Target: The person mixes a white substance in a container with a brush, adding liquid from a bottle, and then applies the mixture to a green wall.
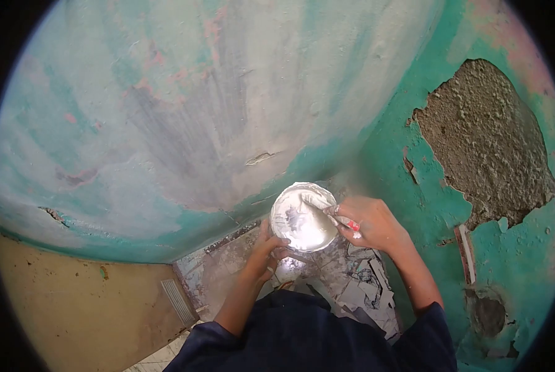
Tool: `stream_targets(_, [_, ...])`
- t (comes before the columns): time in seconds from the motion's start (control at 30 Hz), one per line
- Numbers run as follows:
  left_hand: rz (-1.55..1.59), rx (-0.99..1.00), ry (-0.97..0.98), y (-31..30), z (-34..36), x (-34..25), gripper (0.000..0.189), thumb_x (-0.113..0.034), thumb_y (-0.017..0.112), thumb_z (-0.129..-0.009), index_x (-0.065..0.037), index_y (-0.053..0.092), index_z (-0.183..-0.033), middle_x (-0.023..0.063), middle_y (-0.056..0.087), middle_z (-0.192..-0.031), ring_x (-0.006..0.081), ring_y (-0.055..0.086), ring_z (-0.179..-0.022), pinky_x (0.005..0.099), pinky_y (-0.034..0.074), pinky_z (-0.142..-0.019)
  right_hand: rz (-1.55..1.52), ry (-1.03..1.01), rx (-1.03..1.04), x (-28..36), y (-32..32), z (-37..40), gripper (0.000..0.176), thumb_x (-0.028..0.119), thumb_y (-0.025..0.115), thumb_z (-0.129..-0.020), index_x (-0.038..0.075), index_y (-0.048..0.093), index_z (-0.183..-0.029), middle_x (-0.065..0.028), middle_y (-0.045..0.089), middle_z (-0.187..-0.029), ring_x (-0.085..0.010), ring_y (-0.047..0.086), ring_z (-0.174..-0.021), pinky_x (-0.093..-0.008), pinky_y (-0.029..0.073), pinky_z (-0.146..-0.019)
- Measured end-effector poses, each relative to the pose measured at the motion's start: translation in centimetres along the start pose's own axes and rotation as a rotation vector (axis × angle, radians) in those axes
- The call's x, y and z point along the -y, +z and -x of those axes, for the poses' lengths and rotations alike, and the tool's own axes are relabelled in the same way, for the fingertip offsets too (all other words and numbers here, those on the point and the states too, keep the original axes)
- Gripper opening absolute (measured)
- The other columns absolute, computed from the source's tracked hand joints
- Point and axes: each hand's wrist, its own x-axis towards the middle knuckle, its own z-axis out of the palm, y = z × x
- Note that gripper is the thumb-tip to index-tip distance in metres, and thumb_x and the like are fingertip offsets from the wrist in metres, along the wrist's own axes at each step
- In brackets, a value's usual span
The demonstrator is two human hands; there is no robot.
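A round tub of white paint (pixel 302 226) is held in front of my body, its rim smeared with white. My left hand (pixel 266 251) grips the tub's lower left side, thumb near the rim and fingers against the outside. In my right hand (pixel 370 223), at the tub's right edge, is a paintbrush (pixel 345 221) with red and white on its handle. The brush's head reaches into the tub, coated in white. Part of its handle is hidden by my fingers.
A streaked white-and-green wall (pixel 228 111) rises ahead. The green wall (pixel 426 217) on the right has a large bare plaster patch (pixel 488 136). Broken flakes (pixel 367 288) lie on the floor below. A tan board (pixel 85 304) stands at lower left.
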Motion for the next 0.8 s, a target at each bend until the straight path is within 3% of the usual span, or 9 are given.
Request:
stream_targets(0.17, [0.026, 0.014, 0.021, -3.7, 0.7, -0.9, 0.079, -0.005, 0.058, -0.076, -0.011, 0.024, -0.147, 0.0098, 0.048, -0.133, 0.0221, 0.054, -0.117, 0.0382, 0.053, -0.091, -0.123, 0.143, 0.076, 4.1, 3.1, -1.4, 0.027, 0.015, 0.068, -0.074, 0.006, 0.063, -0.098, -0.0125, 0.064, -0.087, -0.0326, 0.063, -0.080, -0.0405, 0.051, -0.070])
stream_targets(0.23, [0.014, 0.011, -0.011, -5.4, 1.2, -1.1, 0.080, -0.002, 0.057, -0.077, -0.011, 0.021, -0.149, 0.0104, 0.047, -0.134, 0.0222, 0.054, -0.117, 0.0383, 0.053, -0.091, -0.245, 0.167, -0.018, 5.9, 5.0, -2.5, 0.025, 0.013, 0.067, -0.074, 0.003, 0.063, -0.096, -0.0159, 0.064, -0.084, -0.0359, 0.063, -0.078, -0.0408, 0.051, -0.070])
stream_targets(0.43, [0.067, 0.061, -0.076, -9.0, 3.5, -3.3, 0.083, 0.005, 0.051, -0.079, -0.011, 0.014, -0.151, 0.0121, 0.043, -0.140, 0.0232, 0.054, -0.119, 0.0371, 0.052, -0.092, -0.206, 0.201, -0.211, 8.3, 7.8, -6.7, 0.023, 0.012, 0.068, -0.076, 0.003, 0.062, -0.095, -0.0179, 0.063, -0.082, -0.0366, 0.063, -0.077, -0.0401, 0.050, -0.066])
stream_targets(0.5, [0.093, 0.064, -0.057, -10.2, 3.9, -4.0, 0.084, 0.005, 0.052, -0.079, -0.012, 0.013, -0.152, 0.0120, 0.041, -0.143, 0.0220, 0.053, -0.121, 0.0362, 0.052, -0.092, -0.174, 0.220, -0.166, 9.1, 8.3, -7.2, 0.022, 0.013, 0.068, -0.076, 0.003, 0.062, -0.095, -0.0178, 0.062, -0.077, -0.0359, 0.063, -0.072, -0.0401, 0.049, -0.063])
stream_targets(0.57, [0.118, 0.059, -0.051, -11.2, 4.3, -4.4, 0.084, 0.005, 0.052, -0.079, -0.012, 0.013, -0.152, 0.0120, 0.040, -0.143, 0.0218, 0.052, -0.121, 0.0356, 0.051, -0.091, -0.204, 0.425, -0.039, 10.8, 8.6, -7.5, 0.018, 0.012, 0.065, -0.079, -0.001, 0.066, -0.092, -0.0171, 0.067, -0.086, -0.0358, 0.065, -0.074, -0.0369, 0.052, -0.069])
stream_targets(0.67, [0.130, 0.060, -0.068, -12.5, 4.6, -4.6, 0.085, 0.004, 0.052, -0.078, -0.012, 0.013, -0.152, 0.0121, 0.040, -0.142, 0.0216, 0.052, -0.121, 0.0348, 0.051, -0.090, -0.271, 0.358, -0.123, 11.2, 11.0, -8.2, 0.018, 0.013, 0.067, -0.078, 0.003, 0.060, -0.091, -0.0172, 0.062, -0.073, -0.0355, 0.062, -0.063, -0.0399, 0.048, -0.058])
stream_targets(0.8, [0.094, 0.088, -0.064, -13.2, 5.4, -5.2, 0.085, 0.004, 0.053, -0.078, -0.013, 0.013, -0.152, 0.0115, 0.041, -0.140, 0.0210, 0.053, -0.118, 0.0347, 0.051, -0.089, -0.317, 0.360, -0.250, 12.4, 11.4, -9.9, 0.018, 0.013, 0.067, -0.079, 0.002, 0.061, -0.092, -0.0181, 0.063, -0.074, -0.0348, 0.063, -0.064, -0.0382, 0.049, -0.058])
